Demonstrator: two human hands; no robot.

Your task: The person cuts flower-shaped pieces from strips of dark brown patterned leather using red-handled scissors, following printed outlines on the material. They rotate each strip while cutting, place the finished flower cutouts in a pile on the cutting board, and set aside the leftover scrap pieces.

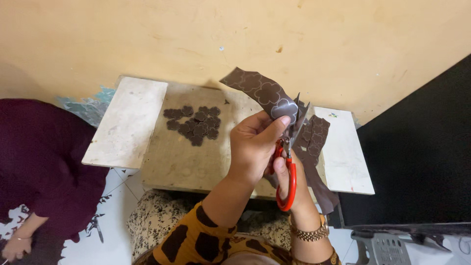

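Left hand (252, 147) pinches the brown strip (262, 91) taut, right hand (287, 179) closed around red scissors (289, 172); slow turning keeps scalloped outlines clean.

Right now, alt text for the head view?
The left hand holds a brown strip marked with flower outlines while the right hand cuts it with red-handled scissors. A pile of cut brown flower shapes lies on the low wooden board below.

A home craft corner

You sit on a tiled floor (115, 189) before a low wooden worktop (174, 157) against a chipped yellow wall (147, 34), cut fabric shapes (195, 123) piled there.
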